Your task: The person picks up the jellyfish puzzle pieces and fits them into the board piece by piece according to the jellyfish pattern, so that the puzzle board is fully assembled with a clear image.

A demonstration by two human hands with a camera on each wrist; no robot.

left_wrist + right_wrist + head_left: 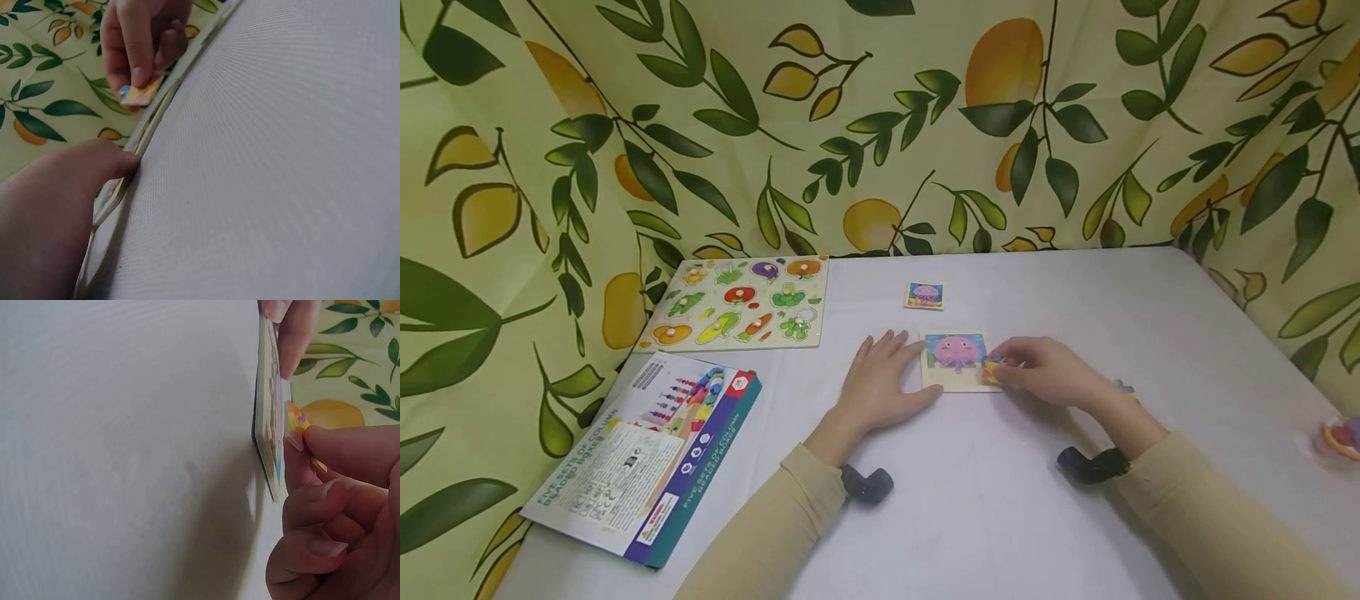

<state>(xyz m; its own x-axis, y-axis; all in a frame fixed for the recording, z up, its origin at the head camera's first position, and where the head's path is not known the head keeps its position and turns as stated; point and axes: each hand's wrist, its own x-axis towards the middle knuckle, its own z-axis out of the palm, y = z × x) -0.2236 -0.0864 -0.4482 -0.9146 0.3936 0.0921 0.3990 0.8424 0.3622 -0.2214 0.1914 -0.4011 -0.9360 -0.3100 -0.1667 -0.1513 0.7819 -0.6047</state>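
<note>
A square jigsaw board (951, 386) with a pink sea-creature picture lies flat on the white table. My left hand (883, 379) rests at its left side, fingers spread; in the left wrist view the thumb (115, 161) touches the board's edge. Over the right part of the board, my right hand (1048, 371) pinches a small yellow-orange jigsaw piece (992, 372) between thumb and fingertips. The right wrist view shows this piece (295, 422) held tilted, slightly apart from the board (267, 419). Its cut edge shows there, but most of its printed face is hidden.
Behind the board lies a small picture card (924, 294) with a similar pink creature. A vegetable peg puzzle (822, 289) and a beaded-toy box (655, 450) lie to the left. Another colourful piece (1126, 388) shows partly behind my right wrist. A colourful object (1341, 437) sits at the far right.
</note>
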